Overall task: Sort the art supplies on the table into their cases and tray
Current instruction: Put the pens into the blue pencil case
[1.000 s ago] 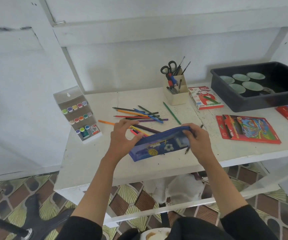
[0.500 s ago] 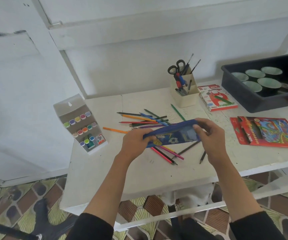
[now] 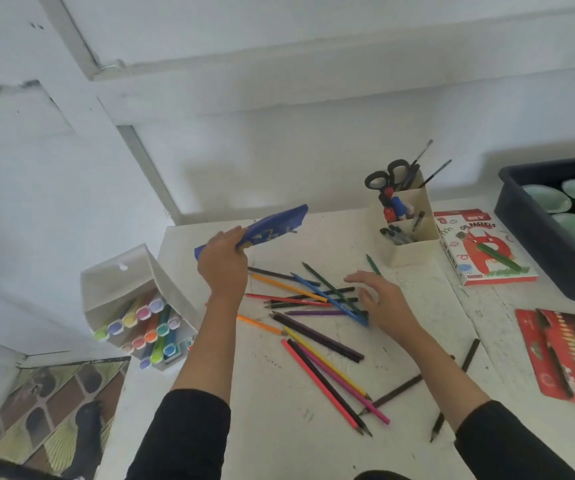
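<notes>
My left hand (image 3: 223, 263) grips a blue pencil pouch (image 3: 272, 225) by its near end and holds it tilted above the back left of the white table (image 3: 244, 427). Several coloured pencils (image 3: 317, 313) lie scattered on the table in the middle. My right hand (image 3: 381, 299) hovers over the right side of that pile with fingers spread and straight, holding nothing. A dark tray (image 3: 535, 237) with pale green dishes stands at the back right.
A white marker case (image 3: 137, 306) full of capped markers stands at the left table edge. A cream organiser (image 3: 407, 233) holds scissors and brushes. An oil pastels box (image 3: 480, 251) and a red pencil pack (image 3: 570, 355) lie at the right. Dark pencils (image 3: 400, 393) lie near the front.
My right hand has let go of the pouch and moved down over the pencils. My left hand has lifted the pouch up and away to the left.
</notes>
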Action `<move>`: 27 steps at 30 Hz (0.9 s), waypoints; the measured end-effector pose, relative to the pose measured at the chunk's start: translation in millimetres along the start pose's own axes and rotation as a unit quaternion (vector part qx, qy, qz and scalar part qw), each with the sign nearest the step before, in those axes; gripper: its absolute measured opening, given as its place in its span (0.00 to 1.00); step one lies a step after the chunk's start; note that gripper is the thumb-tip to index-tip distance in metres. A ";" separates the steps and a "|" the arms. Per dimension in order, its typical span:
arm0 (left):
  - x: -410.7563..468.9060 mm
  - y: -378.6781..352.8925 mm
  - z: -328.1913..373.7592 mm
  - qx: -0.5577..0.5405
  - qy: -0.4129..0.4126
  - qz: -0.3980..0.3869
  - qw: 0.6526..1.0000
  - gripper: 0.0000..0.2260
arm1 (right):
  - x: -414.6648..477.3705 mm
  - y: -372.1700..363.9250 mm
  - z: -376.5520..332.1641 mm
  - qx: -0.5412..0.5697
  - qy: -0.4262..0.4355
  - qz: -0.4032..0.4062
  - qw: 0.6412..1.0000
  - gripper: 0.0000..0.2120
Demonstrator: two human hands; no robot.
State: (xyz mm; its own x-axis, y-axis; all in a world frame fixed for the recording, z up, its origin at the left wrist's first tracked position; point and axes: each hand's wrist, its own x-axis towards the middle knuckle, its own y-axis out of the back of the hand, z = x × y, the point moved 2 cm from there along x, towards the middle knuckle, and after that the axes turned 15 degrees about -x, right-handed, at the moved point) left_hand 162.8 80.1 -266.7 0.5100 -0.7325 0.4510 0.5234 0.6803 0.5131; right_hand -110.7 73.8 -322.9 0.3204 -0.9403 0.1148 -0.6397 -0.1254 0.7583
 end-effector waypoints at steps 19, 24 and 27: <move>9.4 -43.9 -55.5 0.037 0.103 -0.124 0.986 0.24 | 54.5 -30.5 9.6 -0.021 0.003 -0.114 0.993 0.16; -15.3 -38.5 -22.4 -0.038 0.049 -0.062 0.996 0.26 | 44.2 -24.6 5.1 0.001 -0.014 -0.185 0.983 0.20; -36.3 -40.9 0.3 -0.093 0.018 -0.077 0.993 0.21 | 25.9 -12.7 5.3 0.051 -0.021 -0.098 0.994 0.17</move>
State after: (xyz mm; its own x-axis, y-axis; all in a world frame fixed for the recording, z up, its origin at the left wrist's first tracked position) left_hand 122.6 78.8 -303.9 0.4355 -0.8293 0.3500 0.7121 0.5553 0.4296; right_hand -98.1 49.4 -332.9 0.4180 -0.9066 -0.0574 -0.6357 -0.3371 0.6945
